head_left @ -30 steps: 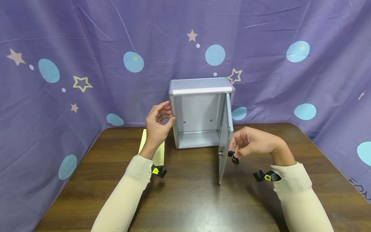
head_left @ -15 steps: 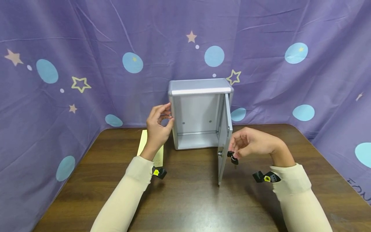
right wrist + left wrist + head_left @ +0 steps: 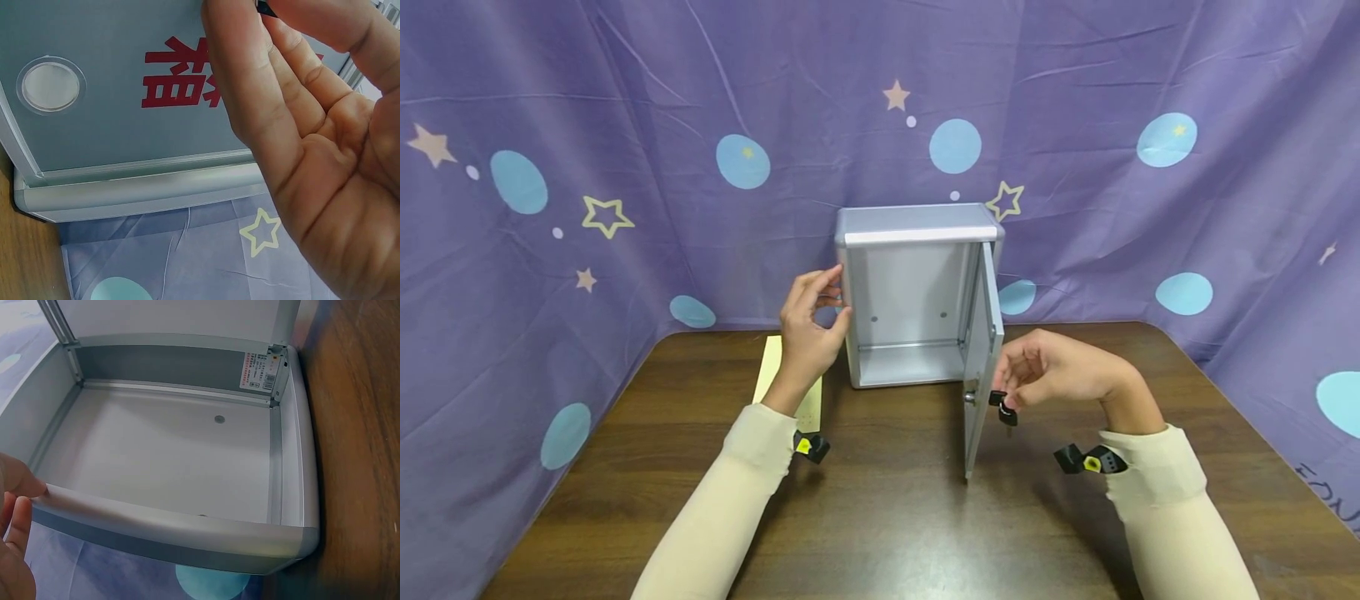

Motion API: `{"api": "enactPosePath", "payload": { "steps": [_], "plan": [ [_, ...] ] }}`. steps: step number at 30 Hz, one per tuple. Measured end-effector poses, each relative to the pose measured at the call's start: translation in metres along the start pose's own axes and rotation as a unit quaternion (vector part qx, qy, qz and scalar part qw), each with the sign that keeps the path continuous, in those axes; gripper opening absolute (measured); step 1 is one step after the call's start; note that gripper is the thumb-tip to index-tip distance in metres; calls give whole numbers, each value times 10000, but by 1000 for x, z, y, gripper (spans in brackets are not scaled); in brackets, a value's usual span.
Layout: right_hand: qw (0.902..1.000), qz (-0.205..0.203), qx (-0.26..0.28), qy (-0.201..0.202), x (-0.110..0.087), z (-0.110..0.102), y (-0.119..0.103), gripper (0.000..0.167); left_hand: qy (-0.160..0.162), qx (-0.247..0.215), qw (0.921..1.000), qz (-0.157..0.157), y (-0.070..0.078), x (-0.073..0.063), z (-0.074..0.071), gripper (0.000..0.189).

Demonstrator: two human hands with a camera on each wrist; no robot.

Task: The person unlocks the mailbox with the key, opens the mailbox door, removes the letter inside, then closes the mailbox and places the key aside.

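Note:
A silver-grey metal box [image 3: 917, 218] stands on the table, its hollow inside facing me. The door [image 3: 983, 350] is swung out on the right side; its outer face bears red characters [image 3: 175, 90] in the right wrist view. My left hand [image 3: 808, 329] holds the box's left edge, thumb at the front rim and fingertips against the side. Beside the door's outer face, my right hand [image 3: 1063, 371] pinches a black-headed key [image 3: 997, 398] at the lock. A second key [image 3: 1008, 417] dangles below it from a ring. The lock's cam [image 3: 970, 397] shows on the inner face.
A pale yellow sheet [image 3: 808, 408] lies on the brown wooden table [image 3: 880, 500], partly behind the left wrist. A purple curtain [image 3: 820, 125] with stars and blue ovals hangs behind the box. Inside the box sits a printed label [image 3: 260, 371].
The head view has shifted very slightly. Both hands, the box, its door and the keys hold the same positions.

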State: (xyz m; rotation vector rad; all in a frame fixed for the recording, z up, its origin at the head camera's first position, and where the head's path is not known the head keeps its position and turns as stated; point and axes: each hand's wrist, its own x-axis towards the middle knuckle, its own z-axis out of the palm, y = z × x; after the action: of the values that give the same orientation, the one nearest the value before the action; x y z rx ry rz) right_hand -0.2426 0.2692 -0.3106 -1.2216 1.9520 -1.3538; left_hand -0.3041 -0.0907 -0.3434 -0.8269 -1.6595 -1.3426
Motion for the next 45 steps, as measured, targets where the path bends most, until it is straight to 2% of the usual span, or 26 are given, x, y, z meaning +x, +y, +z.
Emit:
{"api": "enactPosePath", "payload": {
  "steps": [16, 23, 32, 45],
  "plan": [
    [10000, 56, -14, 25, 2, 2, 0, 19, -14, 65, 10000, 19, -1, 0, 1, 63],
    [9999, -6, -123, 76, 4, 4, 0, 19, 18, 116, 9999, 19, 0, 0, 2, 63],
    [9990, -17, -399, 224, 10, 9, -1, 23, 115, 107, 9997, 173, -4, 1, 2, 61],
    [9989, -26, -312, 353, 17, 16, -2, 17, 55, 165, 9998, 122, -9, -1, 1, 64]
  ]
}}
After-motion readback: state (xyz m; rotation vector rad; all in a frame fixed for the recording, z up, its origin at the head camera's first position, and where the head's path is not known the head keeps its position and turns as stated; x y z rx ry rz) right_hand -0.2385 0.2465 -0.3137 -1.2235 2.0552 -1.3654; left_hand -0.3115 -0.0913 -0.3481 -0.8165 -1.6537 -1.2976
